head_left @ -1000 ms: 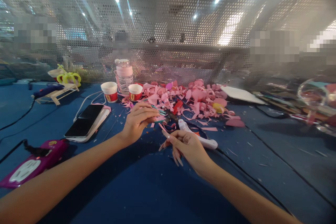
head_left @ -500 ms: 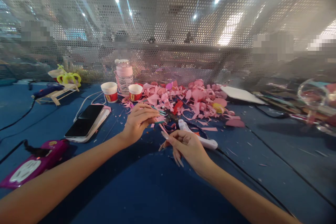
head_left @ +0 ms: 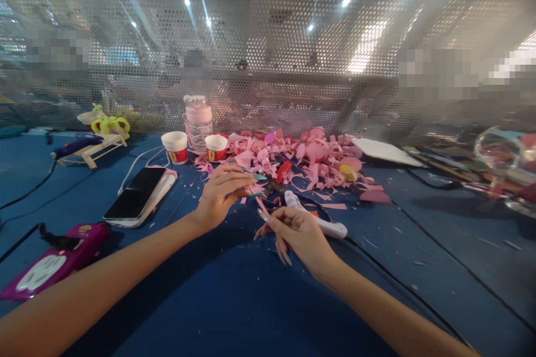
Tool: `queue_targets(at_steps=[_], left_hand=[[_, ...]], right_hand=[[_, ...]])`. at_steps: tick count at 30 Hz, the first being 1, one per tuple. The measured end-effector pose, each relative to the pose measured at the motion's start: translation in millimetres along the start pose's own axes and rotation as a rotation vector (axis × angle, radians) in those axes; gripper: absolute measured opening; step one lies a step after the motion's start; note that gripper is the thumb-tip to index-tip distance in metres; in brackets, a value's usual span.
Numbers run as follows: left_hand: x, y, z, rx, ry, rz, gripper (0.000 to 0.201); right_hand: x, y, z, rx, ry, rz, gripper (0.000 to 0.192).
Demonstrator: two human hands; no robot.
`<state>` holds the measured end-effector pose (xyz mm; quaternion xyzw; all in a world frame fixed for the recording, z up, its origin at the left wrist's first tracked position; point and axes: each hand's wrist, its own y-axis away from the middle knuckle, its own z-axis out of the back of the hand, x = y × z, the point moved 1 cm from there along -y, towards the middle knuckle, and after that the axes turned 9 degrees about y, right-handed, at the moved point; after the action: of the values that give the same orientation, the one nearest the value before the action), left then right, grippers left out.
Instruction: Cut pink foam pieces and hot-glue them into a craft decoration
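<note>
My right hand [head_left: 299, 231] is pinching a thin pink strip [head_left: 261, 202] between thumb and forefinger, its other fingers hanging loosely below. From there the strip slants up toward the thumb of my left hand [head_left: 221, 192]; whether the two touch I cannot tell. The left fingers, with long teal nails, are stretched out, with a gap between thumb and fingertips. Just beyond those nails lies a dark object [head_left: 274, 184], its kind unclear. A white-handled corded tool [head_left: 333, 228] lies behind my right hand. Pink scraps [head_left: 316, 150] are heaped behind both hands.
Paper cups [head_left: 175, 148] and a pink-lidded bottle [head_left: 199, 120] stand at the back. On the left are a phone [head_left: 136, 192], a purple power strip [head_left: 54, 262] and a small wooden rack [head_left: 94, 150]. A white pad [head_left: 385, 150] lies right. Cords cross the blue table [head_left: 234, 307].
Both hands stay nearly in place. The left fingertips have shifted very slightly, and the pink strip remains in my right hand.
</note>
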<state>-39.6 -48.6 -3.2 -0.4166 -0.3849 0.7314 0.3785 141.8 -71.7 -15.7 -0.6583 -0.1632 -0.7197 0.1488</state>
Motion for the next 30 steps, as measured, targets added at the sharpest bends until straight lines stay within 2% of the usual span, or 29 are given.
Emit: queue_targets(at_steps=[3, 6, 9, 13, 19, 24, 30], left_hand=[[-1, 1, -0.1, -0.019, 0.026, 0.042, 0.029], [0, 6, -3.4, -0.058, 0.115, 0.188, 0.038], [2, 13, -8.5, -0.129, 0.299, 0.319, 0.051], [3, 15, -13.0, -0.107, 0.489, 0.469, 0.037], [-5, 11, -13.6, -0.148, 0.701, 0.540, 0.033], [-9, 11, -11.9, -0.155, 0.685, 0.624, 0.022], [-11, 8, -10.8, -0.166, 0.671, 0.602, 0.021]], right_hand=[[-2, -1, 0, 0.001, -0.004, 0.006, 0.029], [-3, -1, 0, -0.017, 0.008, 0.019, 0.030], [-1, 0, 0, -0.054, 0.039, 0.050, 0.031], [1, 2, 2, -0.129, 0.121, 0.091, 0.028], [1, 5, 3, -0.187, 0.172, 0.155, 0.027], [3, 5, 2, -0.203, 0.180, 0.176, 0.027], [4, 5, 2, -0.210, 0.208, 0.161, 0.028]])
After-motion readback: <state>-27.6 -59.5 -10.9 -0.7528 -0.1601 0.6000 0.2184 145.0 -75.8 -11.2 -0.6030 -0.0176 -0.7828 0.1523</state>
